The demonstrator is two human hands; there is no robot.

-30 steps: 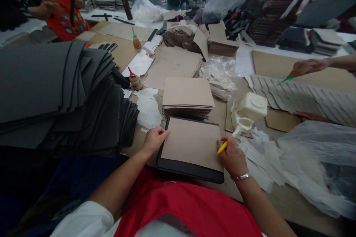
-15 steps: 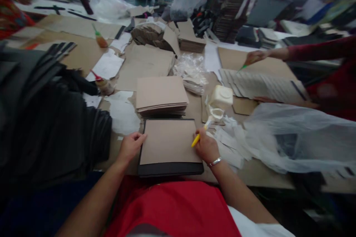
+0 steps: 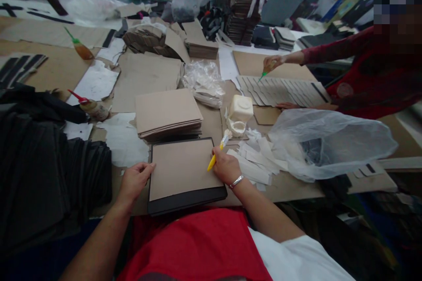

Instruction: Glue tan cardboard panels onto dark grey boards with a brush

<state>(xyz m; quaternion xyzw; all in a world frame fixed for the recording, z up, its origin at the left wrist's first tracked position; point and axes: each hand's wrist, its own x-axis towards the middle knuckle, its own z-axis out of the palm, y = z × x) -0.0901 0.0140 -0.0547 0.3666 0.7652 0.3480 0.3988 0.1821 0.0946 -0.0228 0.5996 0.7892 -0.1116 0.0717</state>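
Observation:
My left hand rests with its fingertips on the left edge of a tan cardboard sheet, which lies on a black board. My right hand is at the sheet's right edge, gripping a yellow stick with a white tip. A silver bracelet circles my right wrist. Just above the board stands a stack of tan cardboard sheets. A co-worker's hand holds a green-tipped tool over a fanned row of cardboard strips.
A heap of black sheets lies to my left. A white plastic tub, paper scraps and a clear plastic bag lie to my right. Glue bottles and cardboard offcuts cover the table beyond.
The view has swung, sliding the table and my hands leftward in the picture. My hands remain at the sheet's edges. More of the co-worker's red-clad body has come into view.

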